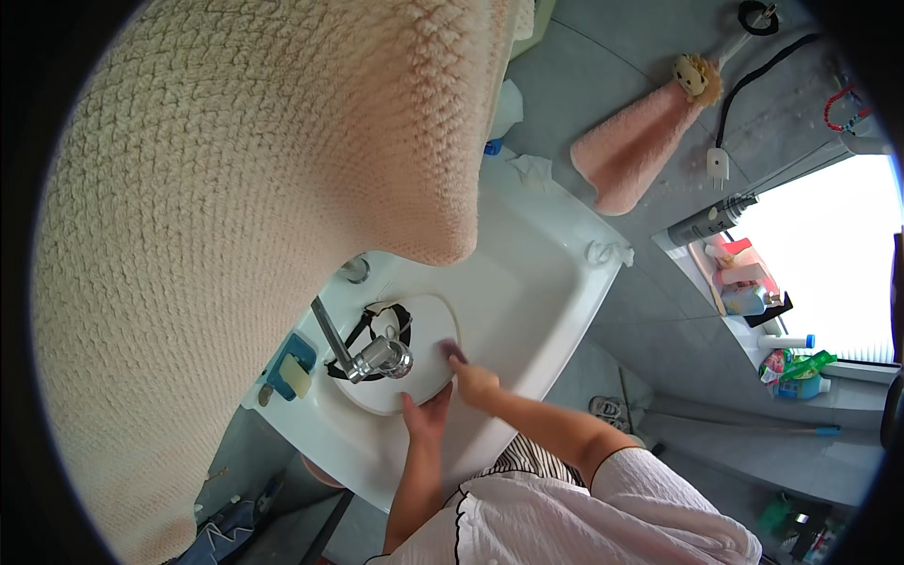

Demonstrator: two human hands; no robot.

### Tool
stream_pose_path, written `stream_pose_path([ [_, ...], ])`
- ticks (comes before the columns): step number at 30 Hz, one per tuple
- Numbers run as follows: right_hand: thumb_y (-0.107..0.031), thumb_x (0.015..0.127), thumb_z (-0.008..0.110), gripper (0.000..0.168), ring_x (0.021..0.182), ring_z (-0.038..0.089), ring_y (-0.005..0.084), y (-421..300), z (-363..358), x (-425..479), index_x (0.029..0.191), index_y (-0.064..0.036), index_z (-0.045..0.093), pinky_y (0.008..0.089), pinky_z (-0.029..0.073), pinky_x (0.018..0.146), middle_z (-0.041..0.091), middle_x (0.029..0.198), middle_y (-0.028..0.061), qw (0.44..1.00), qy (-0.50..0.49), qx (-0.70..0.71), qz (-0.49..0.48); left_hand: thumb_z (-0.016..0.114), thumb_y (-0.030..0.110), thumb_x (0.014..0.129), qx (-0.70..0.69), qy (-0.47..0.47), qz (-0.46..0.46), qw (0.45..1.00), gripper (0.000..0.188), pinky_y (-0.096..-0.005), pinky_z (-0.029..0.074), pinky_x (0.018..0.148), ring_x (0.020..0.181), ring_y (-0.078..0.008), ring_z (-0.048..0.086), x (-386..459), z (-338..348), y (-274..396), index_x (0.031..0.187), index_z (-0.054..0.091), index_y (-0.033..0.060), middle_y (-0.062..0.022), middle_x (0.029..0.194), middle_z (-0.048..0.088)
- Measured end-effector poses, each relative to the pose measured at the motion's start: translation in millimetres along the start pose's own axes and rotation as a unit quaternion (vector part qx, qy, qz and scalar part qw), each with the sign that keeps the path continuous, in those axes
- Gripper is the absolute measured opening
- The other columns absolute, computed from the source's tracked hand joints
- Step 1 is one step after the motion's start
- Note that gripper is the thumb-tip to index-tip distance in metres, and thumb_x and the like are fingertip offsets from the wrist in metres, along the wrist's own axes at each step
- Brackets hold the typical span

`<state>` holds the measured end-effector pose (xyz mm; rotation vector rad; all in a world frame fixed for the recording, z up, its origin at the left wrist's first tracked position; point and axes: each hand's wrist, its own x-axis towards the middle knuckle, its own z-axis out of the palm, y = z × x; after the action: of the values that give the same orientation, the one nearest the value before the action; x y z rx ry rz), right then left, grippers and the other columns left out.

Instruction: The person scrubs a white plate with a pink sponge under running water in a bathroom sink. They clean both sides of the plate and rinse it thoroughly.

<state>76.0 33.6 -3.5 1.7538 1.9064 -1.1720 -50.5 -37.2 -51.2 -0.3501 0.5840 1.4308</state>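
Note:
In the white washbasin (519, 282) before me lies a white oval item (429, 325), smooth and thin-rimmed, with black straps (364, 326) at its left side. It resembles a sun visor, but the tap partly covers it. My left hand (427, 417) rests at its near edge, thumb towards its face and fingers towards the rim. A small dark purplish brush or scrubber (450, 348), blurred, is gripped in my right hand (474, 383) and meets the right part of the white surface. The chrome tap (381, 358) reaches over the item.
A large cream-pink towel (282, 162) hangs over the upper left of the view. A teal soap dish (291, 364) holds a soap bar (294, 376) on the basin's left edge. Crumpled white tissue (609, 253) lies on the far-right rim. Bottles (745, 300) line the windowsill.

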Motion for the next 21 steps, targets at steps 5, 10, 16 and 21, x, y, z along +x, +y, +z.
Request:
stream_pose_path([
  [5, -0.021, 0.094, 0.036, 0.040, 0.065, 0.064, 0.0297, 7.6, -34.7, 26.6, 0.134, -0.019, 0.040, 0.0389, 0.052, 0.055, 0.062, 0.086, 0.0171, 0.984, -0.056, 0.167, 0.041, 0.051, 0.044, 0.089, 0.104, 0.069, 0.093, 0.988, 0.063, -0.0441, 0.037, 0.102, 0.120, -0.0275, 0.042, -1.5, -8.1, -3.9, 0.135, 0.031, 0.0054, -0.0120, 0.133, 0.039],
  [10, -0.024, 0.094, 0.035, 0.038, 0.069, 0.062, 0.0345, 21.9, -5.8, 34.6, 0.129, -0.015, 0.046, 0.0418, 0.050, 0.060, 0.061, 0.083, 0.0201, 0.976, 0.004, 0.217, 0.000, 0.050, 0.032, 0.093, 0.202, 0.072, 0.075, 0.974, 0.059, -0.0355, 0.037, 0.103, 0.126, -0.0258, 0.036, 30.4, -19.9, -54.7, 0.138, 0.022, 0.0060, -0.0112, 0.139, 0.030],
  [16, -0.015, 0.089, 0.037, 0.048, 0.082, 0.062, 0.0397, 17.4, 30.5, -30.1, 0.137, -0.017, 0.031, 0.0479, 0.049, 0.071, 0.063, 0.096, 0.0215, 0.990, 0.030, 0.081, -0.108, 0.020, 0.045, 0.097, 0.044, 0.077, -0.004, 0.996, 0.060, -0.0405, 0.024, 0.109, 0.131, -0.0294, 0.031, 45.0, -22.2, -54.6, 0.135, 0.031, 0.0011, -0.0183, 0.139, 0.035],
  [21, -0.017, 0.088, 0.038, 0.049, 0.084, 0.063, 0.0390, -20.2, -65.5, -39.7, 0.136, -0.021, 0.030, 0.0490, 0.050, 0.072, 0.063, 0.097, 0.0208, 0.980, -0.060, 0.164, 0.097, 0.024, 0.042, 0.097, -0.047, 0.003, -0.037, 0.998, 0.056, -0.0414, 0.027, 0.108, 0.128, -0.0314, 0.035, 22.7, -12.6, -47.7, 0.136, 0.028, 0.0019, -0.0173, 0.136, 0.038],
])
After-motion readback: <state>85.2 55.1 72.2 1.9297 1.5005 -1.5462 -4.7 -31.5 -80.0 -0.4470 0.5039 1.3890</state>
